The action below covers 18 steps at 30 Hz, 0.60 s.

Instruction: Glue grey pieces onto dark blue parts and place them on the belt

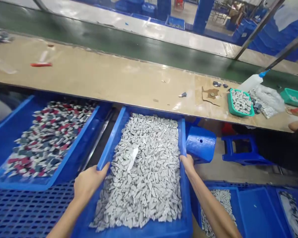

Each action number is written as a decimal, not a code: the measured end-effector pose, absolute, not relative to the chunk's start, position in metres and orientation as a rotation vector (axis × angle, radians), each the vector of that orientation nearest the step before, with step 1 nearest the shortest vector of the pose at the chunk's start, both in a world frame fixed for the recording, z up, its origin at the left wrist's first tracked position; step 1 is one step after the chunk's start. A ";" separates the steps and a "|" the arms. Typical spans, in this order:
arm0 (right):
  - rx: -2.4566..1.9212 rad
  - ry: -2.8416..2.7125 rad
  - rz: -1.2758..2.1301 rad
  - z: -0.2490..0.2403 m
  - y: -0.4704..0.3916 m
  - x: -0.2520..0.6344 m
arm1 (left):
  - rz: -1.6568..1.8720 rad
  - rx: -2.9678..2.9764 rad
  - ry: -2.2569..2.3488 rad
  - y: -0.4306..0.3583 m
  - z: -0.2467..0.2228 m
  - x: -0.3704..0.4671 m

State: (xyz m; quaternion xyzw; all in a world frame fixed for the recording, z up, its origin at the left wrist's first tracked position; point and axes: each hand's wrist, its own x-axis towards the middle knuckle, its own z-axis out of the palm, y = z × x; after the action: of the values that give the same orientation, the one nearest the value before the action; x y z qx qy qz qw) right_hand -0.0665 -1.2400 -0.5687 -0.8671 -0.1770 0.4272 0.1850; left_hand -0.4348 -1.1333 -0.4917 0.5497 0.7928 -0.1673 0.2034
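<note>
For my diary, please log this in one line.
Left hand: grips blue bin | right hand: grips opposite side | inside: light grey pieces

You have one view, worn on your head, looking forward and down. Your hands and the bin between them sit close, at the lower centre; the tabletop crosses beyond, slanting down to the right, and far floor shows small near the top edge.

Left hand bare, right hand bare; 2 slender bare forearms
</note>
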 end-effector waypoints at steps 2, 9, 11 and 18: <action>-2.451 -0.527 1.217 -0.582 -1.208 -0.049 | -0.506 1.506 2.232 -1.108 -0.509 -0.411; -2.441 -0.587 1.218 -0.610 -1.151 -0.023 | -0.723 1.430 2.296 -1.069 -0.559 -0.373; -2.448 -0.596 1.221 -0.616 -1.147 -0.024 | -0.770 1.459 2.300 -1.059 -0.565 -0.374; -2.421 -0.600 1.229 -0.631 -1.146 -0.054 | -0.803 1.566 2.209 -1.021 -0.572 -0.395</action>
State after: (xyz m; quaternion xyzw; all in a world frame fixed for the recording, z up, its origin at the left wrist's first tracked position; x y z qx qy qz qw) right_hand -0.0544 -1.1463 -0.6314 -0.8566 -0.2123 0.4349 0.1793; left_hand -0.3950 -1.0208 -0.5718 0.5473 0.7724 -0.2808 0.1579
